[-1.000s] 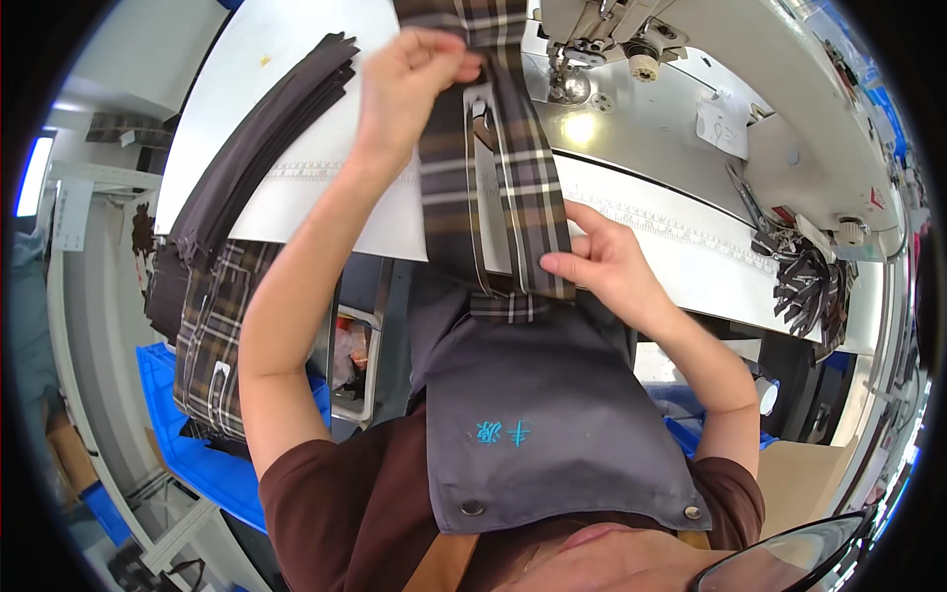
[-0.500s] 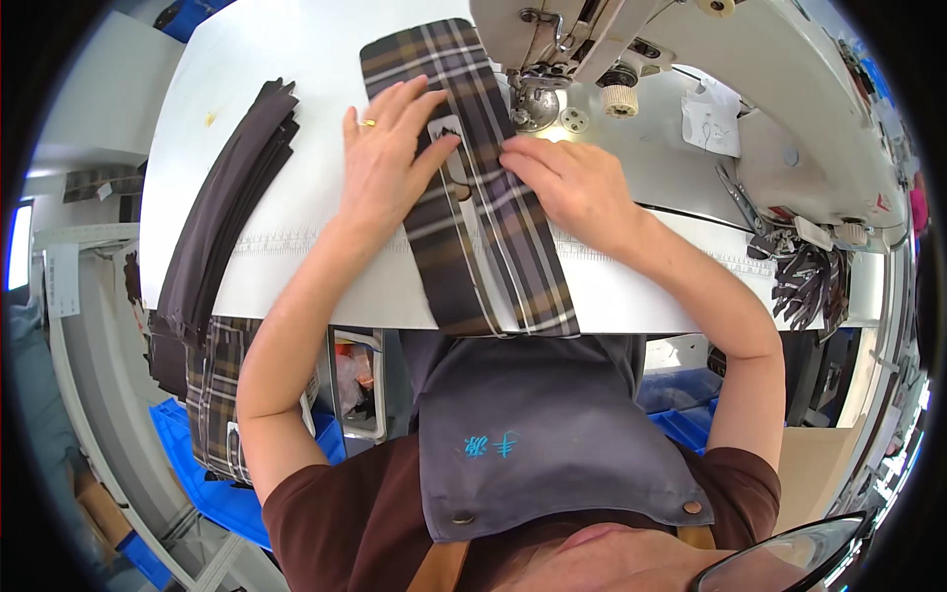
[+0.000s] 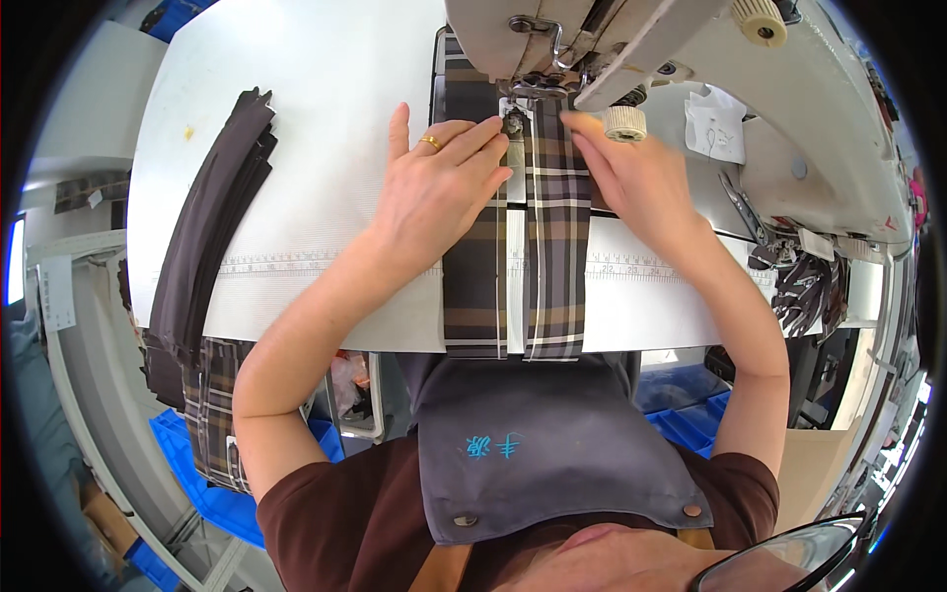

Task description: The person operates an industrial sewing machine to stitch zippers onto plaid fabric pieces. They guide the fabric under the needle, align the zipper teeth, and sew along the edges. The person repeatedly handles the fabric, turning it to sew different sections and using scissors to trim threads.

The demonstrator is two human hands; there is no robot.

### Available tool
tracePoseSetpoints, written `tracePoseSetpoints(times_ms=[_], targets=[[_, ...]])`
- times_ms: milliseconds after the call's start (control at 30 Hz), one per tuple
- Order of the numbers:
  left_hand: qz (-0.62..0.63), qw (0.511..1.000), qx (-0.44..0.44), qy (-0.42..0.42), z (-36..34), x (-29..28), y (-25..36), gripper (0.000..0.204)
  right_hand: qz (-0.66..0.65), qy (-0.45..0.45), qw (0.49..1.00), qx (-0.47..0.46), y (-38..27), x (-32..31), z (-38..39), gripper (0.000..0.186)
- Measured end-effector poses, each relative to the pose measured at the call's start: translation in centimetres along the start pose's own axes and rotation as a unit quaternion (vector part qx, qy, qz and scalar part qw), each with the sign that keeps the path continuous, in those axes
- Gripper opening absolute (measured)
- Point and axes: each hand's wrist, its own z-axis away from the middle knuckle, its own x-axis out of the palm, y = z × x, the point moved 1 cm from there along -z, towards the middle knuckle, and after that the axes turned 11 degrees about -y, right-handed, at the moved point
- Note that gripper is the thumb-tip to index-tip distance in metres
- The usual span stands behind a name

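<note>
A brown, black and white plaid fabric panel (image 3: 558, 266) lies lengthwise on the table, its upper part under the head of a sewing machine (image 3: 541, 84). A long narrow gap runs down its middle, and the pale tabletop shows through. My left hand (image 3: 439, 183), a ring on one finger, rests with fingers stretched over the panel's left half, tips beside the gap just below the presser foot. My right hand (image 3: 641, 173) is at the panel's right edge, fingers extended and slightly blurred, tips near the foot. The needle point itself cannot be made out.
Dark fabric strips (image 3: 212, 227) are stacked on the left of the white table (image 3: 326, 128), and plaid pieces (image 3: 219, 395) hang below them. Scissors (image 3: 742, 209) and a bunch of dark scraps (image 3: 814, 286) lie at right. A ruler scale (image 3: 296, 262) crosses the tabletop.
The plaid panel has shifted right and turned from slanted to straight, its upper part now under the machine head. Both hands have moved right with it.
</note>
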Motion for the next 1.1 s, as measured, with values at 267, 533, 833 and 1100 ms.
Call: tracePoseSetpoints(times_ms=[267,533,833,1100], targets=[[0.026,1.000,-0.008,-0.003,-0.3,0.2,-0.2,0.033,0.001,-0.033,0.999,-0.038,1.2,1.7,-2.2,0.010],[-0.008,1.000,0.006,-0.009,-0.3,0.5,0.0,0.038,-0.095,-0.001,0.989,0.111,4.2,-0.5,0.4,0.009],[-0.002,0.999,0.014,-0.028,-0.6,-0.1,0.6,0.035,-0.066,0.004,0.993,0.097,4.4,0.0,0.2,0.009],[-0.038,0.999,0.006,-0.010,-0.5,1.1,-0.1,0.033,-0.021,0.083,0.996,0.009,1.0,-1.8,5.1,0.014]])
